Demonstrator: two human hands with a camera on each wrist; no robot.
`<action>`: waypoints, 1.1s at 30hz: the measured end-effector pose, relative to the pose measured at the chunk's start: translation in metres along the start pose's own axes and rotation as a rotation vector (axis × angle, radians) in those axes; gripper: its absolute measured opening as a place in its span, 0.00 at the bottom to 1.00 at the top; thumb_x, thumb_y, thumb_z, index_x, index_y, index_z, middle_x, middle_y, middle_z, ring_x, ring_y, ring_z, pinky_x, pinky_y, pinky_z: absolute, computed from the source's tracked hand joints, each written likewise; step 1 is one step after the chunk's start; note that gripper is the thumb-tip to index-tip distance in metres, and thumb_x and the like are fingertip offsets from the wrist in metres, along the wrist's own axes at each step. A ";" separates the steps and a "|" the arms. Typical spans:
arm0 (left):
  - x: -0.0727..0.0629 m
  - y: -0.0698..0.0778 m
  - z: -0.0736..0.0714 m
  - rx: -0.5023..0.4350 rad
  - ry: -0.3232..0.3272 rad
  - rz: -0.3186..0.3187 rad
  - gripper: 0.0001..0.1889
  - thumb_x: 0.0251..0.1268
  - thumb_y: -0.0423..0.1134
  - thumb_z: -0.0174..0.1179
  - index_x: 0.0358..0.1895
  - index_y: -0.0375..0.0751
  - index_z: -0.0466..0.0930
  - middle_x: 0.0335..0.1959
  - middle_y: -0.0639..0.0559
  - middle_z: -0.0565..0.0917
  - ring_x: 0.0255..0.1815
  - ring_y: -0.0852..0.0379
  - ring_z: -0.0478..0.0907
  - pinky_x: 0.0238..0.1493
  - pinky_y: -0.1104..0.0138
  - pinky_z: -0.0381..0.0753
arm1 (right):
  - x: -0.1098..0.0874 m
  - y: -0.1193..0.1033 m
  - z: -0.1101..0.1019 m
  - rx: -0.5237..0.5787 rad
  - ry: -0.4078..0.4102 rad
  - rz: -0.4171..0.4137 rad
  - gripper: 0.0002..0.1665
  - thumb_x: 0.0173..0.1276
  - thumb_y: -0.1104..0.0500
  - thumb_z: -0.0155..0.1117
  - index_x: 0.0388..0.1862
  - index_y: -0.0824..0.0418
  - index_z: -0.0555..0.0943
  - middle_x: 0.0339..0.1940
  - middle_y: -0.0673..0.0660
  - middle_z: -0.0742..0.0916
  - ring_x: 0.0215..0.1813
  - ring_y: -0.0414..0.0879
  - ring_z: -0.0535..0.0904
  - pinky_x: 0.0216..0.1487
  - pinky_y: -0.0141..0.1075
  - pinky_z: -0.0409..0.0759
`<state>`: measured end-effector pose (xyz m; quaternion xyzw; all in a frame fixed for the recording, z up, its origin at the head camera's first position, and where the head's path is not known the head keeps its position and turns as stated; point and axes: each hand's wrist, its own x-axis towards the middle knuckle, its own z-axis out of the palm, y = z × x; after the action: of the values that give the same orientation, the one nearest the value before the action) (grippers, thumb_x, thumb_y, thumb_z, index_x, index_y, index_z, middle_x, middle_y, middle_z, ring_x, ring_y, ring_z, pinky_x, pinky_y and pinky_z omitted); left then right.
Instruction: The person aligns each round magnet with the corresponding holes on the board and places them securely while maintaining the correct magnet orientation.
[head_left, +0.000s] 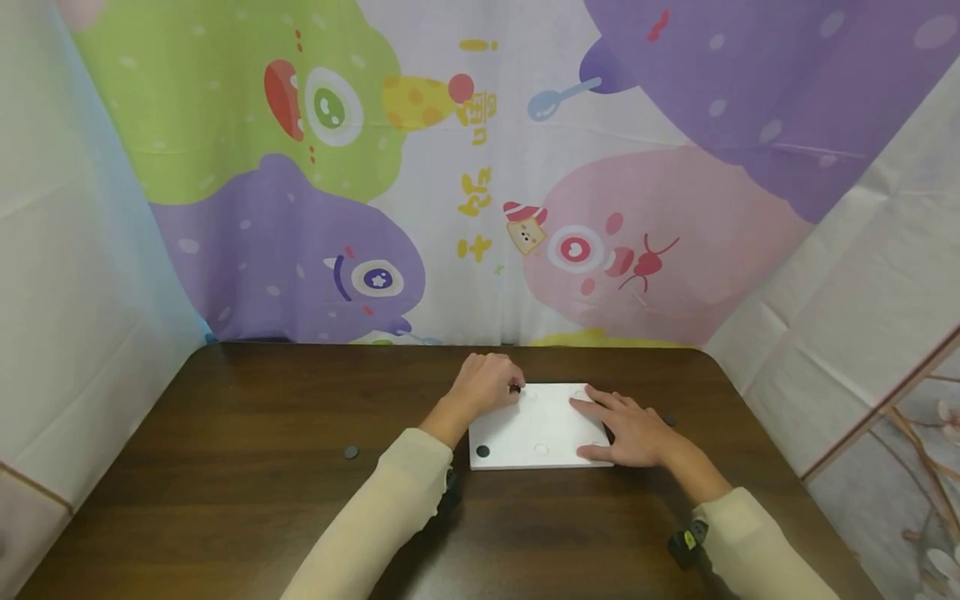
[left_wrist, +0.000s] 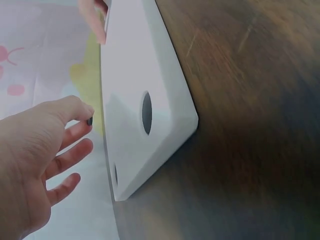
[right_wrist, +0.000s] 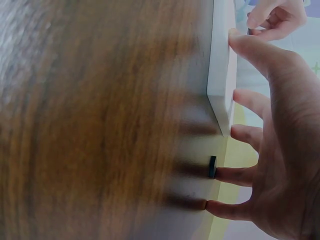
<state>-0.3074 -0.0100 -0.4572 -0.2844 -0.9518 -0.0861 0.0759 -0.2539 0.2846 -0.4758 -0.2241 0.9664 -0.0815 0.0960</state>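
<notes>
A white rectangular board (head_left: 536, 425) with shallow round recesses lies on the table. One dark round disc (head_left: 483, 451) sits in its near left recess; the left wrist view shows a second dark disc (left_wrist: 116, 172) in the board's far left corner. My left hand (head_left: 486, 385) is over the far left part of the board and pinches a small dark disc (left_wrist: 89, 121) between thumb and forefinger. My right hand (head_left: 632, 429) lies with spread fingers over the board's right edge, thumb near the front. Its outer fingertips reach past the board, near another dark disc (right_wrist: 213, 166).
A loose dark disc (head_left: 351, 452) lies on the brown wooden table (head_left: 247, 492), left of the board. A cartoon-print curtain (head_left: 480, 300) hangs behind the table, with pale cloth (head_left: 847, 333) on the right side.
</notes>
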 end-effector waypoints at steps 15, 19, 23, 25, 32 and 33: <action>0.013 0.011 0.013 0.016 -0.006 -0.025 0.09 0.76 0.46 0.76 0.54 0.58 0.98 0.53 0.60 0.97 0.52 0.58 0.93 0.48 0.62 0.87 | 0.000 0.001 0.000 0.002 0.001 -0.005 0.55 0.74 0.22 0.67 0.92 0.43 0.66 0.95 0.62 0.65 0.88 0.80 0.65 0.71 0.87 0.69; 0.016 0.014 0.017 0.001 -0.011 -0.032 0.09 0.77 0.46 0.75 0.54 0.58 0.98 0.53 0.60 0.97 0.52 0.58 0.92 0.50 0.61 0.88 | 0.000 0.001 0.000 0.010 -0.005 0.002 0.55 0.74 0.22 0.67 0.92 0.43 0.66 0.95 0.62 0.64 0.89 0.80 0.64 0.72 0.88 0.67; 0.016 0.018 0.019 -0.011 -0.005 -0.021 0.08 0.77 0.45 0.74 0.53 0.59 0.98 0.53 0.60 0.97 0.53 0.58 0.92 0.51 0.60 0.88 | -0.001 0.000 -0.001 0.009 -0.005 0.000 0.55 0.74 0.22 0.67 0.92 0.43 0.66 0.95 0.62 0.64 0.89 0.80 0.65 0.72 0.88 0.68; 0.017 0.019 0.020 -0.009 -0.004 -0.019 0.08 0.76 0.45 0.74 0.52 0.60 0.98 0.53 0.61 0.97 0.53 0.58 0.92 0.51 0.60 0.87 | -0.001 0.000 -0.001 0.010 -0.002 -0.003 0.55 0.74 0.22 0.67 0.92 0.42 0.65 0.95 0.62 0.64 0.89 0.80 0.65 0.71 0.88 0.68; 0.018 0.024 0.024 -0.005 -0.026 -0.029 0.07 0.76 0.42 0.73 0.49 0.61 0.98 0.52 0.60 0.96 0.51 0.57 0.91 0.52 0.57 0.86 | -0.001 0.000 0.000 0.026 0.000 -0.005 0.55 0.75 0.23 0.67 0.92 0.42 0.65 0.96 0.62 0.64 0.89 0.81 0.63 0.71 0.89 0.66; 0.018 0.024 0.024 -0.005 -0.025 -0.030 0.07 0.77 0.42 0.72 0.48 0.61 0.98 0.51 0.60 0.96 0.51 0.57 0.91 0.52 0.57 0.86 | -0.001 0.000 0.000 0.027 -0.001 -0.006 0.55 0.75 0.22 0.66 0.92 0.42 0.65 0.96 0.62 0.64 0.89 0.81 0.63 0.71 0.89 0.66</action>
<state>-0.3115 0.0241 -0.4743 -0.2715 -0.9566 -0.0860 0.0621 -0.2532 0.2852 -0.4757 -0.2257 0.9645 -0.0947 0.0992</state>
